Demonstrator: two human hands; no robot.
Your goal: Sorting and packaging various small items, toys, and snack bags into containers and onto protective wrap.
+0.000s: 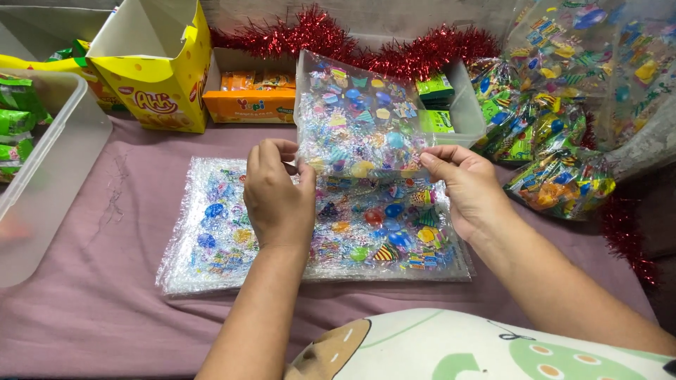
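Note:
My left hand [278,195] and my right hand [468,184] each pinch a lower corner of a clear plastic gift bag [359,116] printed with colourful balloons and shapes. The bag stands upright between the hands, above the table. Under it lies a flat stack of the same printed bags [218,232], spread across the mauve tablecloth [91,302]. Both hands hover just over this stack.
A clear plastic bin [42,190] sits at the left with green snack packets [14,123]. Behind stand a yellow carton [158,67], an orange snack box [248,98], a clear tub [461,98] and red tinsel [394,49]. Filled gift bags [556,179] pile at the right.

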